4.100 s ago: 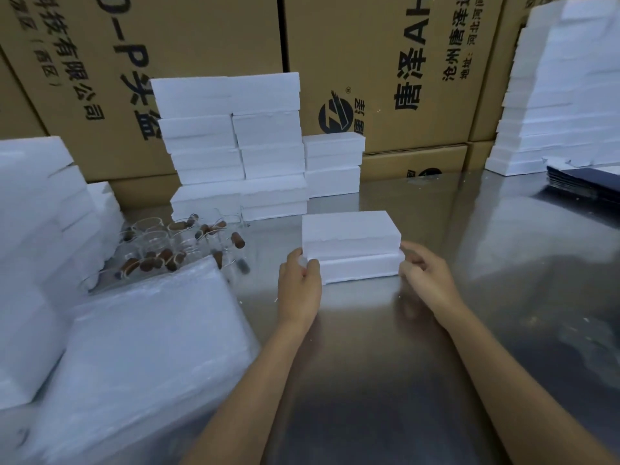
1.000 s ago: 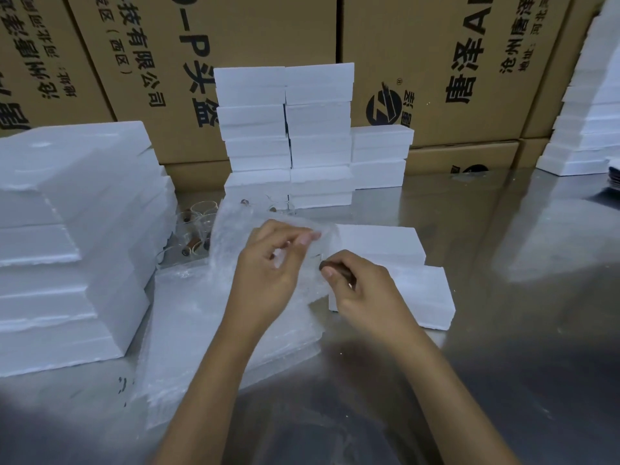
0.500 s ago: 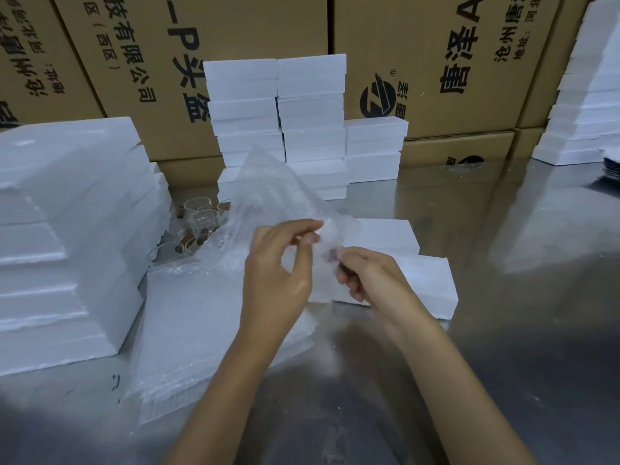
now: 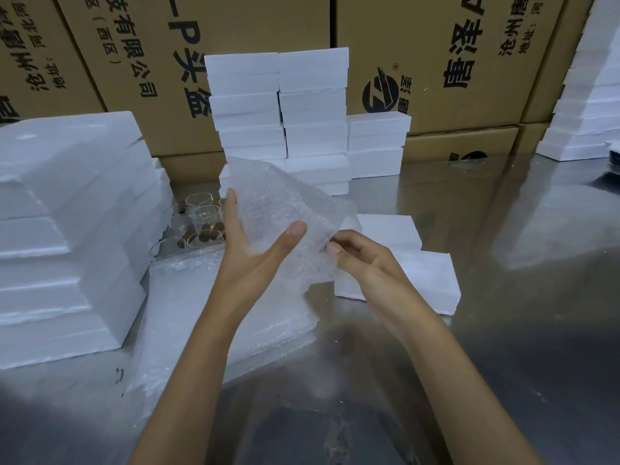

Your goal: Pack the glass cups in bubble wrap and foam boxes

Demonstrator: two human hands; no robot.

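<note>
A clear bubble wrap sheet [image 4: 285,203] is held up above the steel table [image 4: 503,347]. My left hand [image 4: 250,253] is spread flat against it, fingers straight behind the wrap and thumb in front. My right hand [image 4: 365,260] pinches the sheet's right edge with curled fingers; a small dark spot shows at its fingertips, and I cannot tell what it is. Several glass cups [image 4: 201,216] with brown handles sit behind my left hand. Two white foam box halves [image 4: 432,280] lie side by side under my right hand.
A stack of bubble wrap sheets [image 4: 188,313] lies under my left forearm. Foam box stacks stand at the left [image 4: 67,229], centre back [image 4: 278,105] and far right [image 4: 590,95]. Printed cardboard cartons [image 4: 453,45] wall off the back of the table.
The foam box was taken apart into two halves. Since half a second ago my left hand has gone from pinching the wrap to lying spread flat on it, and the sheet has risen slightly.
</note>
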